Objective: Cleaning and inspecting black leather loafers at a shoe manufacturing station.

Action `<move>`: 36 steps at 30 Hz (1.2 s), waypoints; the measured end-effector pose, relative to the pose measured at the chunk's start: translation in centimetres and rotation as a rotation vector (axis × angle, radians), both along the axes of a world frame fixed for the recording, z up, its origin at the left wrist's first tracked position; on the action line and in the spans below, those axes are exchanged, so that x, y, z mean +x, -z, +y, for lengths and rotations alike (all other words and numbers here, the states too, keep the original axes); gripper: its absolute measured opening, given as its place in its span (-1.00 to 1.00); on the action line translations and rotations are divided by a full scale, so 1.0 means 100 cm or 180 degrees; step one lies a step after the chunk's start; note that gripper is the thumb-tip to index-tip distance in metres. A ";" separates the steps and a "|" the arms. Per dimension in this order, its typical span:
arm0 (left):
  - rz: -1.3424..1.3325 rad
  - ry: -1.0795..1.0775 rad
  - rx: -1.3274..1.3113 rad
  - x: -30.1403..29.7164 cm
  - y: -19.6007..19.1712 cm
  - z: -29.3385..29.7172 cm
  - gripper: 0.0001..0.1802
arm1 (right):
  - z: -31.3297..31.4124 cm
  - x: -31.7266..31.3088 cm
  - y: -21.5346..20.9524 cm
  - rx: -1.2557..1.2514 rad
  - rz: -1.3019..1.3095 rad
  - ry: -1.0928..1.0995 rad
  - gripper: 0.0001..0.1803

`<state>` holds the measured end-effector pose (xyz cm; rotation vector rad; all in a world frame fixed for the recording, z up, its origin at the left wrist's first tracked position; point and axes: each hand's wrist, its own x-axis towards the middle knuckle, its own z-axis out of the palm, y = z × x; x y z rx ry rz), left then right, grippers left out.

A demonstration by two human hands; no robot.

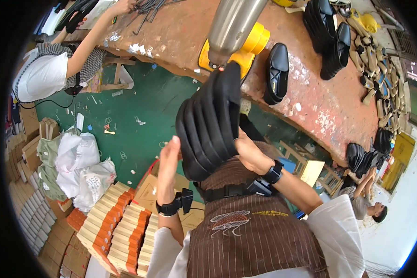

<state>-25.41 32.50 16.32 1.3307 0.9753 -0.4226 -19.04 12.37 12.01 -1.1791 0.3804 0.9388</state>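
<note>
A stack of black shoes [208,120], nested one against another, is held up in front of my brown striped apron. On its left side my left hand [169,157] presses with the fingers upright, partly hidden behind the stack. The fingers of my right hand [254,155] wrap the lower right side of the stack. Just past its top end hangs a tapered metal cylinder [231,32], over a yellow device [252,46] on the bench. A single black shoe [276,74] lies on the bench to the right.
The worn reddish bench [306,97] carries more stacked black shoes [319,28] and many beige shoe forms [373,69]. Left of me are white sacks [76,157] and stacked boxes [106,227] on the green floor. Co-workers [44,76] stand at the left and far right.
</note>
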 end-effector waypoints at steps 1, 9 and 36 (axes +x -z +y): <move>-0.0059 -0.0091 -0.0193 -0.018 0.015 0.000 -0.05 | 0.006 -0.005 -0.003 0.0045 0.0044 0.0018 -0.30; -0.0560 -0.0834 -0.1515 -0.048 0.066 -0.015 -0.08 | 0.030 0.006 -0.082 -0.1550 -0.1881 -0.2972 -0.19; -0.0701 -0.1716 -0.3487 0.045 0.100 -0.038 -0.38 | -0.164 0.047 -0.098 -0.1813 -0.1332 0.0185 -0.67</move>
